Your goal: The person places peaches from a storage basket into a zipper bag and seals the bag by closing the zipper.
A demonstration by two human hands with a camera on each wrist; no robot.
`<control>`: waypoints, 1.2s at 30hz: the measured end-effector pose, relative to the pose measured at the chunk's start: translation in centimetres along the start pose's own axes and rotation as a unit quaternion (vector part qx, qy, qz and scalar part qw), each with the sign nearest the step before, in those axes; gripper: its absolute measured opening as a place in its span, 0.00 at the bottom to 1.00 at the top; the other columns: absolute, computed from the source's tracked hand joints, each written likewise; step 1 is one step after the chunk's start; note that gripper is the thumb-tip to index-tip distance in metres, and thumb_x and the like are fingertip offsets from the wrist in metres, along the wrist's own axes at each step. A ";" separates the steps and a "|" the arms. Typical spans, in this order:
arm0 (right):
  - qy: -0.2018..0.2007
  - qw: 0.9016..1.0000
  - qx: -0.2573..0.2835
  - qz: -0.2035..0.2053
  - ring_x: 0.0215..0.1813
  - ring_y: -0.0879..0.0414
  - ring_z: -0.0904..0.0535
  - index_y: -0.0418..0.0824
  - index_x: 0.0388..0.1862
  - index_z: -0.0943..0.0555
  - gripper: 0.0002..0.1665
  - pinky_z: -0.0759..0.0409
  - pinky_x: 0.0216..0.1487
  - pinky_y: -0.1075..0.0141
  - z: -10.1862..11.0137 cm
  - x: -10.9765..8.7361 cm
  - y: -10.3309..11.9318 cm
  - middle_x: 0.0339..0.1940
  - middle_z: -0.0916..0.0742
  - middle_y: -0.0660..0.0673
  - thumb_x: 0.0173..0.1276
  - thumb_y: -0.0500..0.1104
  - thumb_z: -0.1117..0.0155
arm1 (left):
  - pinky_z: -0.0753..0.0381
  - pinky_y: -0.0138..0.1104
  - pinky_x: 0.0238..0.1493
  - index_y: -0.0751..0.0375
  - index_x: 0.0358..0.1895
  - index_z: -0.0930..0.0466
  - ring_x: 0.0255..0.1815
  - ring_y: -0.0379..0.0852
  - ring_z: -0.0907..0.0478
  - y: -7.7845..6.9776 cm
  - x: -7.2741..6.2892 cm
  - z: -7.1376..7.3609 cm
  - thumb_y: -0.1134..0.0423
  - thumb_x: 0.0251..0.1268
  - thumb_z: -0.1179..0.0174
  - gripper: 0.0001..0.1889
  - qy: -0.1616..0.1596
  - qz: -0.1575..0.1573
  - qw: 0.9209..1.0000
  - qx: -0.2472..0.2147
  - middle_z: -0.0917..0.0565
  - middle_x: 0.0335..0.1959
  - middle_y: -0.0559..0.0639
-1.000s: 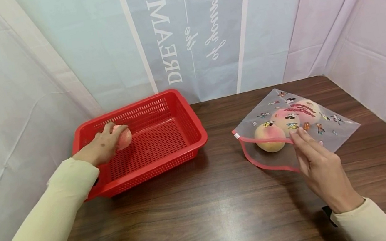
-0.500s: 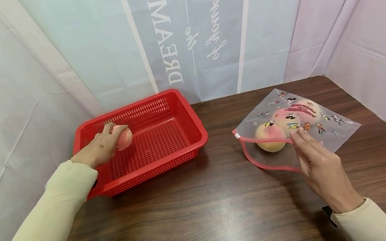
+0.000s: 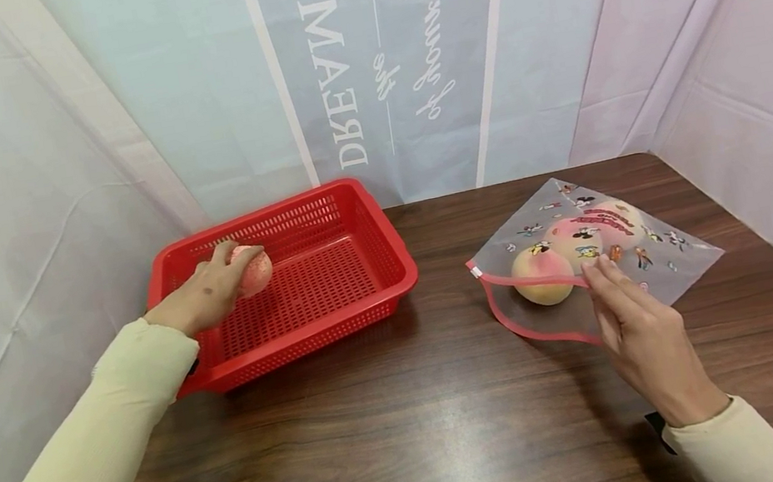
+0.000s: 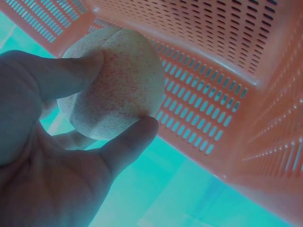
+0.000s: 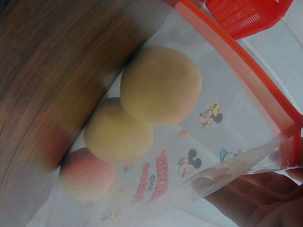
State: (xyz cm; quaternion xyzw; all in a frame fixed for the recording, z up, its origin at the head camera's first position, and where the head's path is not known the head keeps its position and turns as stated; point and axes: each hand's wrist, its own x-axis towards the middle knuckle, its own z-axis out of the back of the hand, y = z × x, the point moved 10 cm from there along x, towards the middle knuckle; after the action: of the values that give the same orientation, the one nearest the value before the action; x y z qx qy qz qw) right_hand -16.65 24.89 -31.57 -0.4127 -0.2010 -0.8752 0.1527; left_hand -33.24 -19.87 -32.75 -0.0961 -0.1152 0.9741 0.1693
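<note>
My left hand [image 3: 201, 297] grips a pink, speckled peach [image 3: 257, 271] inside the red plastic basket [image 3: 331, 330]. In the left wrist view the thumb and fingers wrap round this peach [image 4: 125, 82], which looks held off the basket floor. My right hand [image 3: 652, 346] pinches the red-edged mouth of a clear zip bag [image 3: 680, 274] printed with cartoon figures, holding it partly open. Three yellow-pink peaches lie in the bag; the one closest to the mouth is a yellowish peach [image 3: 544, 290]. Through the plastic, the right wrist view shows a large peach [image 5: 161, 85] with two others below it.
A dark wooden table [image 3: 387, 435] carries both basket and bag, with a gap of bare wood between them. Behind stands a pale blue cloth backdrop [image 3: 389, 63] with mirrored lettering. White cloth walls [image 3: 9, 208] rise on both sides.
My left hand has shifted slightly to the right with the peach, still within the basket. The right hand and the bag stay where they were.
</note>
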 end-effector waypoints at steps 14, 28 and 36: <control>-0.005 1.000 0.006 0.001 0.58 0.35 0.19 0.32 0.61 0.19 0.20 0.25 0.54 0.43 0.0 -0.1 -0.3 0.60 0.18 0.32 0.73 0.37 0.38 | 0.29 0.63 0.53 0.43 0.78 0.50 0.73 0.72 0.50 -0.6 -0.2 0.4 0.54 0.78 0.57 0.29 -0.003 0.042 0.998 -0.053 0.51 0.77 0.62; 0.006 1.000 -0.003 0.010 0.60 0.34 0.21 0.33 0.61 0.19 0.21 0.30 0.63 0.52 -0.1 0.2 -0.2 0.62 0.19 0.31 0.79 0.44 0.45 | 0.22 0.58 0.49 0.50 0.76 0.44 0.66 0.70 0.40 -4.1 -0.4 1.6 0.80 0.57 0.42 0.43 -0.039 -0.044 0.998 0.006 0.45 0.72 0.64; -0.010 0.999 -0.005 0.030 0.60 0.33 0.21 0.31 0.58 0.18 0.21 0.29 0.65 0.51 0.1 0.3 0.1 0.60 0.18 0.31 0.65 0.28 0.34 | 0.22 0.55 0.47 0.46 0.76 0.44 0.63 0.67 0.38 -5.2 -0.4 1.9 0.77 0.60 0.42 0.42 -0.039 -0.047 0.998 0.005 0.45 0.72 0.62</control>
State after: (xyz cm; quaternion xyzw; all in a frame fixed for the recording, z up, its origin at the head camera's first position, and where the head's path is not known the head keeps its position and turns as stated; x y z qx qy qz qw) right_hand -16.70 24.87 -31.24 -0.4279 -0.1861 -0.8670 0.1750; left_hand -31.66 -15.59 -29.48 -0.0520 -0.1211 0.9687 0.2105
